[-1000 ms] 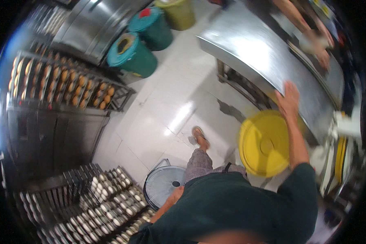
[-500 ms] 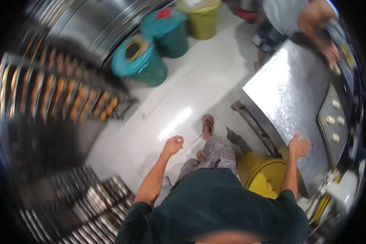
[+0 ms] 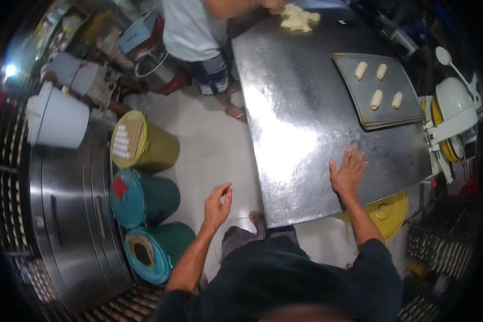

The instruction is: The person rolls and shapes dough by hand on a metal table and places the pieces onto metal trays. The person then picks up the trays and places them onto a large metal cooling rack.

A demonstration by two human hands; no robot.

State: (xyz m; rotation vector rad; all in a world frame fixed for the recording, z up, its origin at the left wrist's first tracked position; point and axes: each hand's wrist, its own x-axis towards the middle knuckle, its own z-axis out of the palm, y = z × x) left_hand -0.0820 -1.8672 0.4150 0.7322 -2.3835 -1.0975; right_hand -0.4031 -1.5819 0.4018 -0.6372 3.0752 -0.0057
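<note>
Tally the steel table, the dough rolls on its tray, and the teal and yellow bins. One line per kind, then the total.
Steel table: 1
Dough rolls on the tray: 4
Teal bins: 2
Yellow bins: 2
Total: 9

pale-shirted co-worker (image 3: 192, 32) gets chopped off by the top edge. tiny dark-and-white thing (image 3: 346, 22) on the metal table (image 3: 306, 134) is too small to make out, and the table hides part of the yellow bin (image 3: 394, 212). dark rack (image 3: 443, 239) on the right's pretty murky.
</note>
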